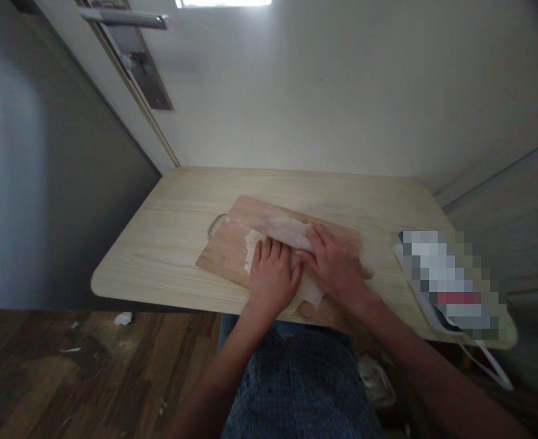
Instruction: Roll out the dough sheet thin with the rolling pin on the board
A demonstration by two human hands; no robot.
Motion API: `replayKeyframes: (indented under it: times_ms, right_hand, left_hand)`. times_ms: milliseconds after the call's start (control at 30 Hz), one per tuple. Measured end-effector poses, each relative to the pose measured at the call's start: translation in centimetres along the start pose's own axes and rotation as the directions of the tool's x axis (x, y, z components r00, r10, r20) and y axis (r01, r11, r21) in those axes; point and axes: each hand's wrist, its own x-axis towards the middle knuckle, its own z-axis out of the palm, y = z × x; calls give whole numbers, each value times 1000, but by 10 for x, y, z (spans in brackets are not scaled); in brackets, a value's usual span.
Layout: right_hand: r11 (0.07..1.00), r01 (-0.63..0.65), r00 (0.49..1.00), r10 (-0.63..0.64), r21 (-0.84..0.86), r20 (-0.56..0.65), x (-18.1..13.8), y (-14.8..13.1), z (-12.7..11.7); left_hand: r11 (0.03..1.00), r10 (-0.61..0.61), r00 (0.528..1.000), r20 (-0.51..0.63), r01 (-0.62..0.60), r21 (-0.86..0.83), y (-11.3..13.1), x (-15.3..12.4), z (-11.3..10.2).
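Note:
A pale, flat sheet of dough (281,233) lies on a wooden cutting board (220,251) with a metal handle at its left end. My left hand (272,275) rests flat on the near part of the dough, fingers stretched out. My right hand (339,263) lies beside it, fingers pressed down on the dough's folded far edge. Both palms cover much of the sheet.
The board sits on a light wooden table (168,238) against a white wall. A blurred-out flat object (449,283) lies at the table's right end. A door with a metal handle (127,19) stands at upper left. Dark wood floor (67,372) shows below.

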Motion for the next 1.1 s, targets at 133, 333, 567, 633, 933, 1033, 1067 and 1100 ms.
replayKeyframes:
  times_ms: [133, 333, 567, 633, 933, 1033, 1067, 1100]
  right_hand:
    - [998, -59, 998, 59, 8, 21, 19, 6, 3]
    - [991, -111, 990, 103, 73, 100, 51, 24, 4]
    - [957, -279, 948, 261, 81, 181, 84, 52, 10]
    - [959, -276, 951, 261, 70, 165, 86, 54, 11]
    - [994, -110, 992, 109, 15, 67, 61, 28, 6]
    - [998, -63, 997, 63, 5, 44, 43, 11, 5]
    - [999, -54, 998, 53, 7, 31, 36, 5, 5]
    - [999, -43, 999, 43, 9, 19, 29, -1, 5]
  left_hand:
    - [1000, -21, 998, 55, 21, -1, 1, 0, -2]
    - [999, -42, 992, 116, 40, 24, 3, 0, -2]
    - [999, -47, 993, 105, 43, 32, 3, 0, -1]
    - [998, -44, 994, 104, 40, 42, 3, 0, -1]
    - [990, 95, 995, -8, -95, -105, -2, -3, 2]
    - [953, 174, 981, -86, -190, -235, -6, -6, 5]
    - [941, 179, 977, -118, -205, -270, -7, -6, 6]
    - [931, 174, 974, -146, -211, -298, -7, -6, 6]
